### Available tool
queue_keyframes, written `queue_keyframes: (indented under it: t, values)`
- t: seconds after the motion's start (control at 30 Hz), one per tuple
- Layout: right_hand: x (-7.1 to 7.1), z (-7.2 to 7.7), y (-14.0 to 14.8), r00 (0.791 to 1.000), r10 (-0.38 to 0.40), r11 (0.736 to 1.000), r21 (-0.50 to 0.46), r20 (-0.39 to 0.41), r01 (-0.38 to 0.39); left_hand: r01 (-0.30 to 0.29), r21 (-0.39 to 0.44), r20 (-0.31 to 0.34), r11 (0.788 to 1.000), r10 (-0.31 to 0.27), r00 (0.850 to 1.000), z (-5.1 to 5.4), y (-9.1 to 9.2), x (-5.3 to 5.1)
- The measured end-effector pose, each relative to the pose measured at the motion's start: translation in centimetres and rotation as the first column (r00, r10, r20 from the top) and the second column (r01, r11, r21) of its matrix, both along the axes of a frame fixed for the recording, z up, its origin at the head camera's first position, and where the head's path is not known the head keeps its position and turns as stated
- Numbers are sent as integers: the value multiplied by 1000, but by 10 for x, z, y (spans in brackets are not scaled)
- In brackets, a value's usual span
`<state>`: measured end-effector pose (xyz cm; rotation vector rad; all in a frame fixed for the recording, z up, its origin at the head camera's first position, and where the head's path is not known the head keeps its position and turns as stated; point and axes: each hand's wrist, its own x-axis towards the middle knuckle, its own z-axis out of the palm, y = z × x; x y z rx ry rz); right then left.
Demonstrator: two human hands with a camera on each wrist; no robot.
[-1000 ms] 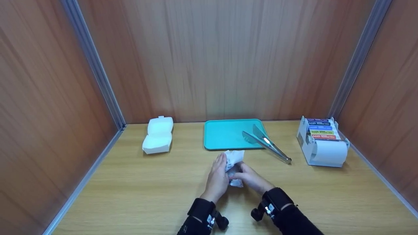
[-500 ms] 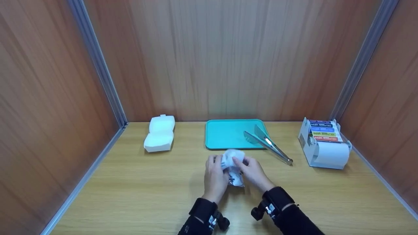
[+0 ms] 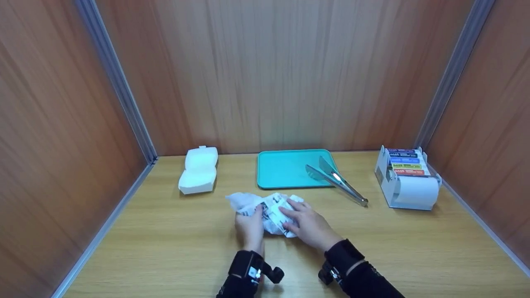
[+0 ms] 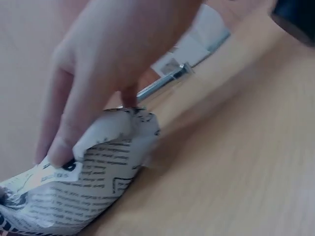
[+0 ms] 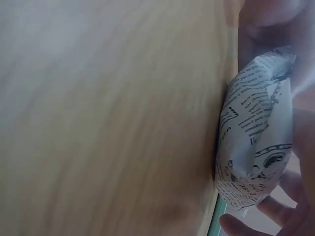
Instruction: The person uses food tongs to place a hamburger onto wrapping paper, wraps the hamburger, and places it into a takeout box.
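Observation:
A bundle wrapped in white printed paper [image 3: 272, 218] lies between the hands, low over the table; what is inside stays hidden. My left hand [image 3: 250, 230] holds its left side, thumb on top. A loose, crumpled end of paper sticks out past that thumb. On the right side my right hand [image 3: 311, 227] rests its spread, fairly straight fingers on the paper. The left wrist view shows the folded printed paper [image 4: 106, 172] under the fingers [image 4: 61, 150] of the right hand. Rows of print cover the rounded bundle [image 5: 253, 132] in the right wrist view.
Behind the hands lies a turquoise tray [image 3: 281, 169]. Metal tongs [image 3: 348, 190] lean over its right edge. An open white foam box [image 3: 198, 178] stands at the left. A label dispenser with a white roll [image 3: 416, 192] stands at the right. Wooden panels [image 3: 265, 74] enclose the table.
The bundle has turned from upright to lying sideways, with a loose end of paper now to the left. My left hand has moved left, and the right hand has gone from folding paper to lying on it.

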<state>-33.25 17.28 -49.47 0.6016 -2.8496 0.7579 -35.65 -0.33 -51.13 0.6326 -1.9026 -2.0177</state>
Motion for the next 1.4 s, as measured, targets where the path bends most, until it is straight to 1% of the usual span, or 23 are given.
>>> queue_keyframes:
  t: [0.07,0.13,0.23,0.33,0.37,0.43,0.5,0.53,0.6,0.67,0.7,0.8,0.83,0.87,0.9,0.93,1.03,1.07,1.1,1.17,1.23,1.3,1.4]
  values:
    - [1,1,-1,1000,2,1000,18,-13,-2,-40,3,45,999,40,998,2,-10,-2]
    - [1,2,-2,999,6,1000,31,-32,-5,-73,-20,78,997,75,994,3,-21,-4]
    - [2,4,-4,999,17,999,46,-49,-15,-127,7,87,992,126,988,4,-37,-6]
    - [2,5,-5,1000,14,998,54,-28,-12,-185,121,55,975,180,982,7,-52,-7]
    - [2,6,-6,1000,13,998,57,-20,-12,-187,164,44,969,182,982,7,-57,-7]
    - [2,7,-7,1000,9,998,64,-8,-8,-147,239,29,960,145,989,9,-66,-7]
    - [1,8,-8,1000,0,998,69,2,0,-46,307,24,951,41,999,11,-75,-5]
    - [1,9,-8,1000,-7,997,72,4,6,13,338,21,941,-22,1000,11,-78,-4]
    - [0,10,-9,1000,-24,997,77,6,24,134,395,-7,909,-143,990,10,-80,-2]
    - [-1,10,-10,999,-40,996,81,-4,41,210,441,-31,873,-218,975,7,-78,0]
    - [-1,10,-11,999,-50,995,84,-11,50,240,468,-55,851,-242,969,5,-75,0]
    - [0,8,-17,996,-82,992,95,-31,85,308,515,-117,800,-290,950,-2,-62,3]
    - [0,7,-19,995,-92,990,100,-34,95,322,528,-135,786,-297,945,-4,-58,5]
    - [1,6,-21,994,-100,989,109,-39,104,333,531,-154,779,-298,942,-5,-53,6]
    - [1,4,-23,993,-108,986,120,-40,112,332,527,-163,782,-291,943,-7,-49,7]
    - [2,3,-24,993,-114,984,133,-42,118,317,520,-159,793,-275,948,-7,-45,8]
    - [4,0,-27,992,-107,981,156,-66,116,252,487,-135,836,-213,968,-7,-38,11]
    - [5,0,-27,992,-100,981,157,-75,111,229,481,-125,846,-192,973,-6,-36,11]
    - [5,0,-27,993,-94,983,152,-78,105,216,490,-122,845,-178,976,-6,-36,12]
    - [4,-1,-26,993,-80,987,134,-89,92,220,535,-147,816,-166,975,-6,-35,10]
    - [4,0,-25,993,-74,989,118,-86,84,241,586,-188,773,-159,969,-7,-33,6]
    - [4,0,-25,994,-79,991,106,-76,86,265,637,-225,724,-153,962,-9,-29,2]
    - [4,0,-26,994,-80,990,112,-70,87,276,678,-250,682,-139,958,-13,-24,-3]
